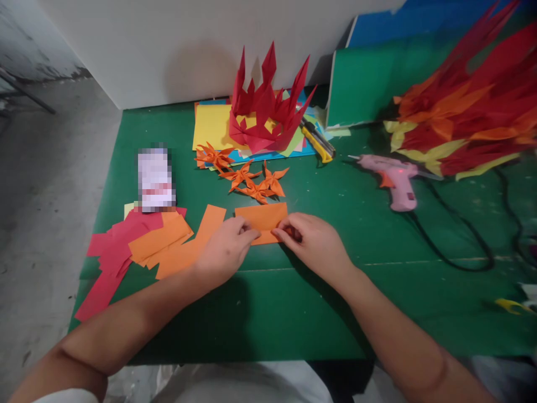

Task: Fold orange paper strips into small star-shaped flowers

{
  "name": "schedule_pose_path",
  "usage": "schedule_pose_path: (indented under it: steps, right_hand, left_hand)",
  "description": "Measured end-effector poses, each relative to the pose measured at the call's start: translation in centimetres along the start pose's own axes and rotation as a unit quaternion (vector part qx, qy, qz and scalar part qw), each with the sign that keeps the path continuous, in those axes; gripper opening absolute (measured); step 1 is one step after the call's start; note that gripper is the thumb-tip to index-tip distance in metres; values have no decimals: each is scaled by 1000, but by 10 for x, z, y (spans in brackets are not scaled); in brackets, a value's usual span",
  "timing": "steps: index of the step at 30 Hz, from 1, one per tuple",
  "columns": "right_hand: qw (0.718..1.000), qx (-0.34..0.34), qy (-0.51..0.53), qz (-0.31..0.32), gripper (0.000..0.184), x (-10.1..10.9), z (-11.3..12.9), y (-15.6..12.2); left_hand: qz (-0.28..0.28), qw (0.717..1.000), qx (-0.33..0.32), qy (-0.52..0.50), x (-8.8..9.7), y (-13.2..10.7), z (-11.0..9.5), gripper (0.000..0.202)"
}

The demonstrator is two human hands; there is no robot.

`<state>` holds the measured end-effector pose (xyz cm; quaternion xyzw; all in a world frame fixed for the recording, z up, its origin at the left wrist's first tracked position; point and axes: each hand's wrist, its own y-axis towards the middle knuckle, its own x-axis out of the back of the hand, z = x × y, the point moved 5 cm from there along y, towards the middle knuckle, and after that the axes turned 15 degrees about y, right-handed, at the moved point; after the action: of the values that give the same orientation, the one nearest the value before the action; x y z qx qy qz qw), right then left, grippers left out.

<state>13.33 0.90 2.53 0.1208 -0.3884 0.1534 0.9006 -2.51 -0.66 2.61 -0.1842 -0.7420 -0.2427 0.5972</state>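
Note:
An orange sheet of paper, with a fold running along its near side, lies on the green table in front of me. My left hand pinches its left end between thumb and fingers. At the right end, my right hand grips the same paper with its fingers curled in. Just beyond the sheet sit several orange folded-paper flowers. Loose orange paper strips and red paper strips are spread out to the left of my left hand.
A red folded-paper crown stands on coloured sheets at the back, beside a yellow box cutter. On the right are a pink glue gun with a black cord and a large red, orange and yellow paper piece. A blurred-out phone lies left.

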Motion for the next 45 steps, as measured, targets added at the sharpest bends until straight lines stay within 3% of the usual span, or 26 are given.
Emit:
schedule_pose_path:
  steps: [11,16,24,31,38,45]
  right_hand:
    - [1000,-5,3,2,20,0,1,1]
    - [1000,-15,3,1,20,0,-1,1]
    - [1000,-22,3,-3,16,-1,0,-1]
    - [999,-29,11,-6,14,0,-1,-2]
    - [999,29,-13,-42,21,3,6,-5]
    - [998,-19,-36,-45,32,4,-6,-5]
  left_hand:
    - [-6,999,-13,49,0,-3,-3,24]
    - [55,987,-62,141,2,-8,-18,28]
    - [-29,957,-90,276,11,-20,-42,34]
    - [-9,962,-93,255,12,-19,-41,34]
    - [59,975,-82,197,3,-15,-32,36]
    - [35,969,-89,227,5,-19,-37,36]
